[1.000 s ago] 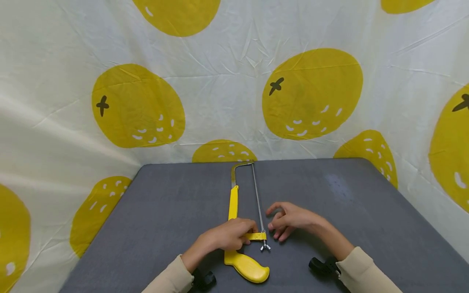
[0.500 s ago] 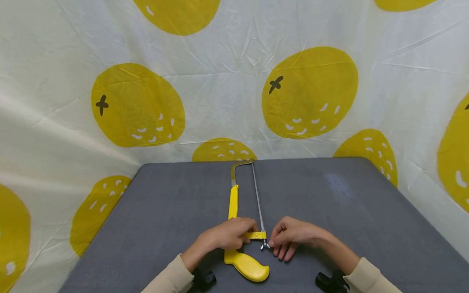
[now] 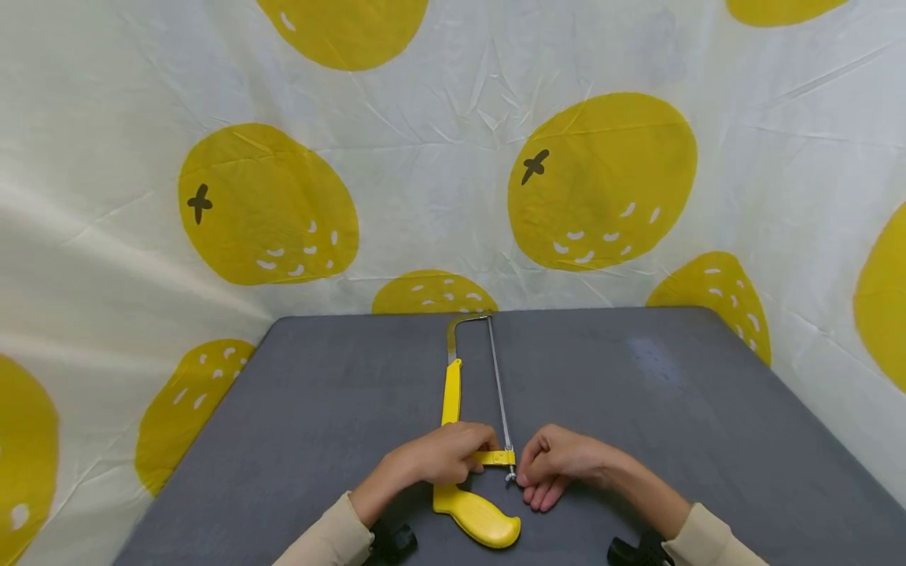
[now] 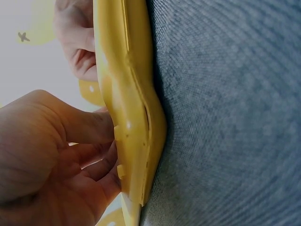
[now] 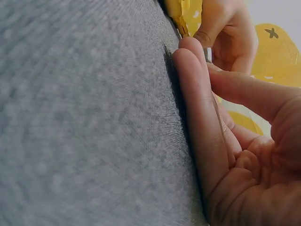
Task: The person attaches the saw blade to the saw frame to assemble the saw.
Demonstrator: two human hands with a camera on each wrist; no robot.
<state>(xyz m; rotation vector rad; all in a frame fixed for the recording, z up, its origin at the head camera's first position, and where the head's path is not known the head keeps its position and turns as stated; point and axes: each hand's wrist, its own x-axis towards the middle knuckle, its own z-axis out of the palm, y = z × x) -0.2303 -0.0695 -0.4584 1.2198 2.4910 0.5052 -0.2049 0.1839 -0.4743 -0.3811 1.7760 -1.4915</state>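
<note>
Noted left to right across the lower part of the frame: beige sleeve (image 3: 333, 528), then left hand (image 3: 442, 454) clamped on yellow hacksaw (image 3: 451, 393). Lying on grey desk (image 3: 340, 385), handle (image 3: 484, 520) toward the bottom, blade (image 3: 498, 379) on its right side. At the blade's near end, silver wing nut (image 3: 510, 476), pinched between thumb and finger of right hand (image 3: 559, 464). Farther right, second beige cuff (image 3: 708, 534) near the bottom edge.
</note>
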